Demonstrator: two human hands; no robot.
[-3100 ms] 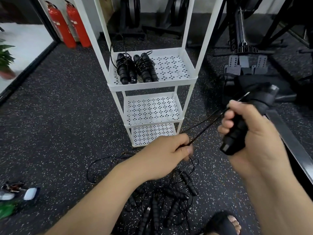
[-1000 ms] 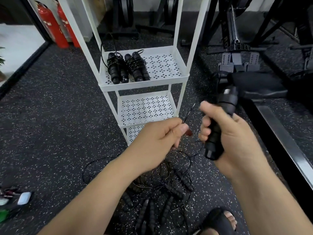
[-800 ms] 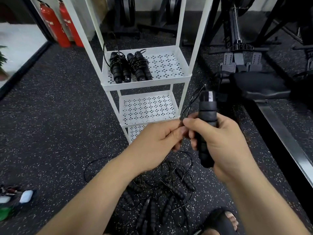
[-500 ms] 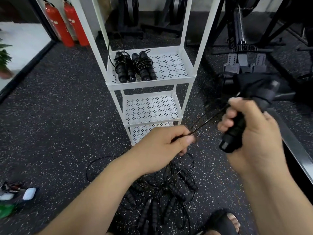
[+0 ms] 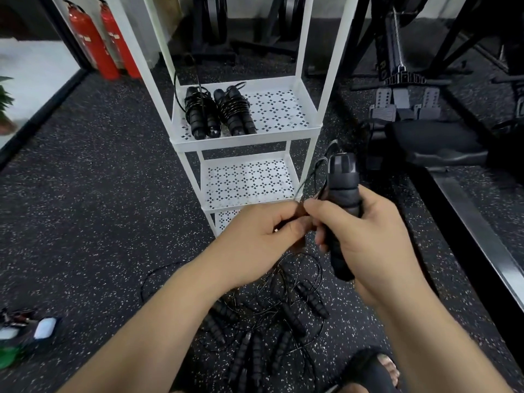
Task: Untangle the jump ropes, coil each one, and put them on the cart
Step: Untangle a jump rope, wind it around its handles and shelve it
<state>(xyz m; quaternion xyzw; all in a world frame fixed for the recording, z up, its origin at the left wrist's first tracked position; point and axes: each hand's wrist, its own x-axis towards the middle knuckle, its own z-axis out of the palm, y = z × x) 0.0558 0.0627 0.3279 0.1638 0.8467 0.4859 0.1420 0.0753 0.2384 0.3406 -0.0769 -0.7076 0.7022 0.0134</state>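
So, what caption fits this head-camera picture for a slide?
Right hand grips a jump rope handle while left hand pinches its cord; two coiled ropes sit on the cart.

Cart (image 5: 243, 143): white painted metal, satin finish, shelves of perforated sheet. Jump rope handle (image 5: 341, 194): black ribbed grip, looks like foam, matt. Its end cap (image 5: 341, 164): harder dark grey plastic, slight sheen. Cord (image 5: 314, 173): thin, black, smooth; glossy on the coiled ropes (image 5: 218, 109) on the top shelf. Floor (image 5: 85, 194): black rubber-look matting, white flecks, grainy, matt. Fire extinguishers (image 5: 93, 43): red gloss paint. Rail (image 5: 465, 205) at the floor's right edge: bare metal, dull sheen. Sandal (image 5: 365, 370): black, matt.
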